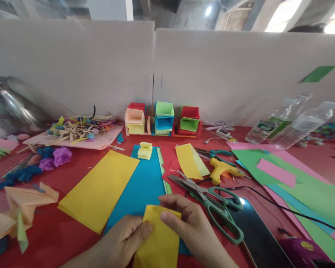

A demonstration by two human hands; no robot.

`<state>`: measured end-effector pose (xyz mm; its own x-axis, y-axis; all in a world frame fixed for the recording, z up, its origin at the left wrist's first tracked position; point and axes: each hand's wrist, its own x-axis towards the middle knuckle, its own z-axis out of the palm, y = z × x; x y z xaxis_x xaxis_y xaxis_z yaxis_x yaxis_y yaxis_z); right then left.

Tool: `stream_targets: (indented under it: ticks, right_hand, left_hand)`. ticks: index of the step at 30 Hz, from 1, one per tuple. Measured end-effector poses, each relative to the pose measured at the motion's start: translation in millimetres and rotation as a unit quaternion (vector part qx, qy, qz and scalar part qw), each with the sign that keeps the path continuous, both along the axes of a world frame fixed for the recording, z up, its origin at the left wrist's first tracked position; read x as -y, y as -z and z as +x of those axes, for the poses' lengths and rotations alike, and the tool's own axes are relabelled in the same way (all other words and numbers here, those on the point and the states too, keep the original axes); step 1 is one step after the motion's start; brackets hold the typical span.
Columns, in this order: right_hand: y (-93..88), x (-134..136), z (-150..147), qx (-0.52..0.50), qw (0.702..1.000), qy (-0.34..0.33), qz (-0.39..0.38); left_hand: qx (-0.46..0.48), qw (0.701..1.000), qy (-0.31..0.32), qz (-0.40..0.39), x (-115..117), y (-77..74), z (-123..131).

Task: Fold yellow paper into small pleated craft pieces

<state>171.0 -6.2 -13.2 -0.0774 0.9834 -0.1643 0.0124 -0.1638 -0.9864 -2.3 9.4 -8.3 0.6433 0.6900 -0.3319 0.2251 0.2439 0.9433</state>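
Note:
A strip of yellow paper (159,243) is held up between my two hands at the bottom middle. My left hand (130,238) pinches its left edge, thumb on the front. My right hand (188,223) grips the top right part, thumb on the face and fingers behind. Beneath lies a blue sheet (139,186), with larger yellow paper (100,188) to its left. A small folded pale-yellow paper piece (145,150) rests on the blue sheet's far end. Green-handled scissors (209,197) lie just beyond my right hand, blades half apart.
Folded paper boxes (164,117) line the white partition. A yellow glue gun (225,169), pliers (220,152) and a phone (258,234) lie to the right. Plastic bottles (304,124) and coloured sheets (309,190) are further right. A metal kettle (13,106) and craft sticks (76,130) are left.

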Motion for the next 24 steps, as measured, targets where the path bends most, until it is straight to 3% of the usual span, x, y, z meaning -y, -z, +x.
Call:
stream_targets:
  ticks: [4,7,10,12,17,20,22,24]
  right_hand:
    - [-10.8,2,-3,0.104,0.992,-0.063,0.022]
    - [-14.7,2,-3,0.146,0.986,-0.076,0.030]
    - [-13.2,-2,4,0.134,0.991,-0.004,0.017]
    - [-11.7,-5,12,0.130,0.990,0.044,0.015]
    - [-12.4,-12,37,0.188,0.971,0.138,0.051]
    - [-14.5,-14,50,0.114,0.981,0.158,0.004]
    - [-16.3,-14,54,0.034,0.992,0.110,-0.048]
    - [-17.7,-12,51,-0.004,0.995,0.055,-0.081]
  left_hand:
    - [-0.089,0.991,0.103,0.018,4,0.1,-2]
    - [-0.123,0.987,0.094,0.041,6,3.3,-2]
    - [-0.097,0.992,0.059,0.045,7,6.7,-3]
    - [-0.083,0.994,0.068,0.013,6,7.8,-5]
    - [-0.096,0.975,0.175,-0.100,1,1.9,-15]
    - [-0.072,0.961,0.236,-0.125,-5,-4.6,-21]
    - [-0.024,0.976,0.186,-0.110,-9,-5.5,-22]
    - [0.021,0.998,0.040,-0.037,-12,-2.3,-21]
